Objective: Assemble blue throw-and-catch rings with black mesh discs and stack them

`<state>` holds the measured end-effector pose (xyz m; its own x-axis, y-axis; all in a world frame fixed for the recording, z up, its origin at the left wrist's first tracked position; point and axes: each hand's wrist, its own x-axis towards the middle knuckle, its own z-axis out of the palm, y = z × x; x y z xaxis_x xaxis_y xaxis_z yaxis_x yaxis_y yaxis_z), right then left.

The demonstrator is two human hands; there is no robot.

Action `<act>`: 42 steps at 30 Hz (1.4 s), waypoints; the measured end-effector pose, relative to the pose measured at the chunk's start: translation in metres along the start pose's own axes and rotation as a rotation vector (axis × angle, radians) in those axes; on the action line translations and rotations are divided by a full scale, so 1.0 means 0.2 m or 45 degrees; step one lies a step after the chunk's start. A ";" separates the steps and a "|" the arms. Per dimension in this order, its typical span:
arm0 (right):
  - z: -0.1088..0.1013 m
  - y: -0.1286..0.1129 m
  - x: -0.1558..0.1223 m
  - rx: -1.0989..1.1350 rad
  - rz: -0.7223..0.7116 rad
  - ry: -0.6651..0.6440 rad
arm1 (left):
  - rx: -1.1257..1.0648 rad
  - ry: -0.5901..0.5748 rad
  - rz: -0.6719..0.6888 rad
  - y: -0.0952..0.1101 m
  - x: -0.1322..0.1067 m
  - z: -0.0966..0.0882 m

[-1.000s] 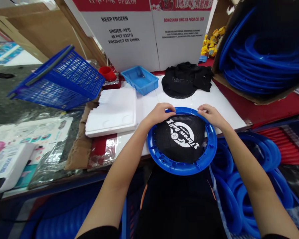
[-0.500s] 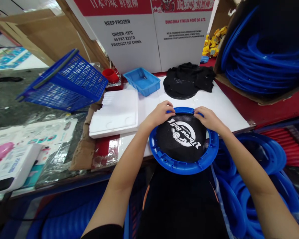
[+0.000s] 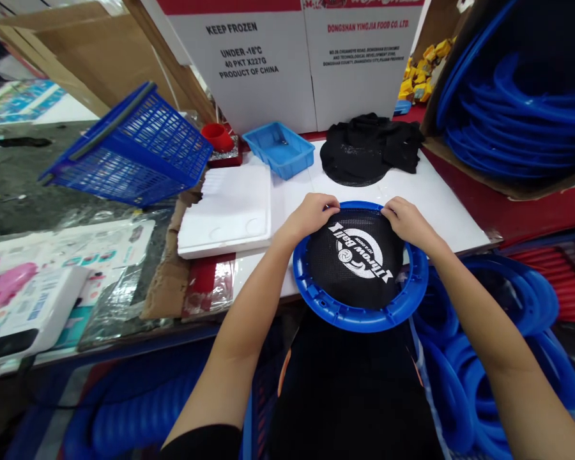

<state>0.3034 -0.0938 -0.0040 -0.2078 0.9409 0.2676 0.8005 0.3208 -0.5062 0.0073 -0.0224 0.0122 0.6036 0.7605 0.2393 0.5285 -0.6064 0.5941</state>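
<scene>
A blue plastic ring [image 3: 364,316] lies at the near edge of the white board [image 3: 441,198], overhanging it toward me. A black mesh net [image 3: 359,255] with a white printed logo is stretched inside the ring. My left hand [image 3: 314,214] curls over the ring's far left rim, fingers pressed onto the net's edge. My right hand [image 3: 405,220] does the same at the far right rim, pinching the net's edge against the ring.
A pile of black nets [image 3: 371,147] lies behind the ring. A small blue tray [image 3: 278,150], a red cup [image 3: 216,136], a white foam slab [image 3: 230,211] and a blue basket [image 3: 134,150] stand to the left. Blue rings fill a carton [image 3: 512,115] and a heap [image 3: 508,319] at right.
My hands have drawn closer together along the ring's far rim. The view has shifted slightly, and the ring sits a little more to the right.
</scene>
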 end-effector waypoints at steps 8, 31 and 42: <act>0.01 0.05 0.03 0.056 0.104 -0.029 | -0.211 0.033 -0.241 -0.05 0.02 0.03; 0.01 0.10 0.07 0.195 0.255 -0.061 | -0.301 0.147 -0.250 -0.07 0.02 0.08; 0.03 0.01 0.04 0.221 0.216 0.128 | 0.022 0.091 -0.140 -0.01 0.01 0.08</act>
<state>0.2988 -0.0851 -0.0081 -0.0151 0.9700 0.2426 0.7089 0.1815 -0.6816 0.0170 -0.0239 -0.0008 0.4979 0.8368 0.2278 0.5999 -0.5220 0.6063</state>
